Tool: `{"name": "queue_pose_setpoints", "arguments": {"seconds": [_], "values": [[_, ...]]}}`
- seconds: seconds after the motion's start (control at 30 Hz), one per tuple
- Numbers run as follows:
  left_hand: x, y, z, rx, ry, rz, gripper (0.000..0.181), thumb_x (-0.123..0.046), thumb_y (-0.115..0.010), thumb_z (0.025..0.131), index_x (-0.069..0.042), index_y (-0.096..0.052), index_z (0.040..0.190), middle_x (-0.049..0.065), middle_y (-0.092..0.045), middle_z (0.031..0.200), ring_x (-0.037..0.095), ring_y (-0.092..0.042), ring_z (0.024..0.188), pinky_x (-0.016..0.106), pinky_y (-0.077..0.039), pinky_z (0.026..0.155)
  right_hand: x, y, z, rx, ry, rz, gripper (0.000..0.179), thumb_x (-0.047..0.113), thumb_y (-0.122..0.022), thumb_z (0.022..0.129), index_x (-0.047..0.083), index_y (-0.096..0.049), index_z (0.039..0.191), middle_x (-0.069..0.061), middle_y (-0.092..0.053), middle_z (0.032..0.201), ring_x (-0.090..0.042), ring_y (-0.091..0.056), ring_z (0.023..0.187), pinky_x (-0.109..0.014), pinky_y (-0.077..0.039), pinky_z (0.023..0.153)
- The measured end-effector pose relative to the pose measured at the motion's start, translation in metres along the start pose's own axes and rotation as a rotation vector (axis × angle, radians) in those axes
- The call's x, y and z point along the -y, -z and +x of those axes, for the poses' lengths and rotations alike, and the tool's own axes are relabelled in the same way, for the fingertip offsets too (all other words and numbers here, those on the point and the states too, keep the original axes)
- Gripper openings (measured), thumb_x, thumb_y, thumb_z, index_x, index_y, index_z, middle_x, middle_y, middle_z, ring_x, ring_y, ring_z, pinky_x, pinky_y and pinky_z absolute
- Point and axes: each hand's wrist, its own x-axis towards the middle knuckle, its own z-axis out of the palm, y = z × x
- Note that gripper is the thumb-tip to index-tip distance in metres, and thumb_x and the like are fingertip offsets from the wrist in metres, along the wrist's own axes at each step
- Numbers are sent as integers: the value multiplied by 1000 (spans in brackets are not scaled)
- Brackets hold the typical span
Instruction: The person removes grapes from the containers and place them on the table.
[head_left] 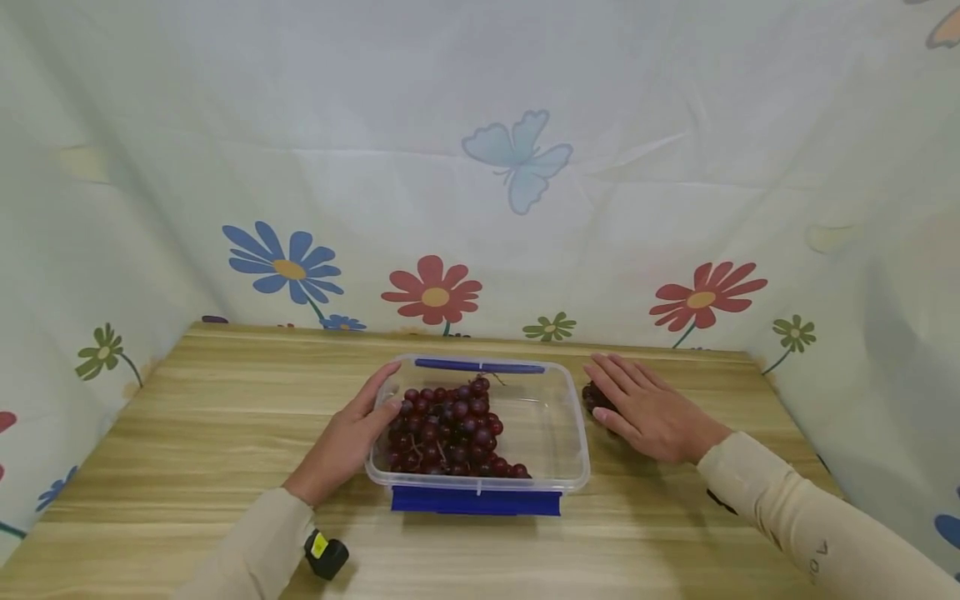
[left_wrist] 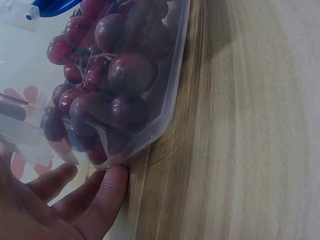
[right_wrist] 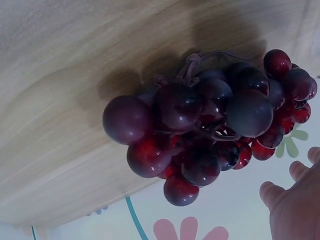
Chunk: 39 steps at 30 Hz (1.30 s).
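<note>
A clear plastic food container [head_left: 536,433] with blue clips stands in the middle of the table. A bunch of dark red grapes [head_left: 450,425] fills its left part. My left hand [head_left: 348,442] holds the container's left side, thumb at the rim; in the left wrist view its fingertips [left_wrist: 117,180] touch a lower corner. To the right of the container, a second bunch of grapes [right_wrist: 210,120] lies on the wood, stem showing. My right hand [head_left: 648,412] is over this bunch with fingers extended, hiding most of it in the head view.
A black object with a yellow mark [head_left: 326,554] is beside the left cuff. The wood-grain table [head_left: 225,417] meets a pale flowered cloth [head_left: 360,192] at the back and sides. A blue clip flap [head_left: 476,500] hangs from the container's near side.
</note>
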Motion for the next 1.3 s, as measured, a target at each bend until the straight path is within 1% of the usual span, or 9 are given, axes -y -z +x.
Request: {"name": "queue_pose_setpoints", "arguments": {"seconds": [0.23, 0.43, 0.63, 0.77, 1.0, 1.3], "values": [[2, 0, 1, 2, 0, -4, 53, -46, -37, 113, -51, -19, 163, 9, -24, 174, 43, -25, 159, 71, -24, 123, 0, 3, 1, -28, 30, 1, 67, 44, -40, 112, 12, -20, 168, -14, -21, 175, -41, -23, 161, -62, -21, 129], [2, 0, 1, 5, 0, -4, 53, -47, -37, 113, -53, -18, 162, 10, -24, 174, 44, -26, 159, 72, -25, 122, -1, 6, 1, -1, 19, -5, 68, 45, -39, 112, 13, -18, 168, -14, -18, 175, -40, -20, 162, -62, -20, 129], [3, 0, 1, 9, 1, -11, 53, -47, -37, 113, -54, -18, 161, 10, -23, 175, 45, -26, 159, 72, -26, 121, -1, 10, 2, 0, 21, -3, 68, 45, -39, 112, 13, -18, 168, -14, -16, 176, -40, -20, 162, -62, -21, 129], [2, 1, 1, 10, 4, -9, 53, -47, -37, 113, -54, -18, 161, 10, -22, 175, 45, -26, 159, 73, -25, 121, -1, 14, 2, 13, 12, -1, 69, 47, -38, 112, 14, -17, 168, -12, -15, 176, -37, -19, 163, -61, -20, 130], [2, 0, 2, 8, 9, -4, 54, -47, -38, 113, -53, -18, 162, 10, -22, 175, 45, -26, 158, 72, -25, 122, 1, 18, 2, 6, 22, -1, 68, 47, -38, 112, 14, -17, 168, -12, -17, 176, -36, -20, 162, -62, -20, 130], [2, 0, 1, 8, 4, -14, 54, -47, -37, 113, -53, -18, 162, 9, -19, 176, 45, -24, 159, 72, -24, 122, 3, 23, 1, 5, 34, -10, 68, 46, -38, 112, 14, -17, 168, -13, -18, 176, -35, -20, 163, -61, -20, 130]]}}
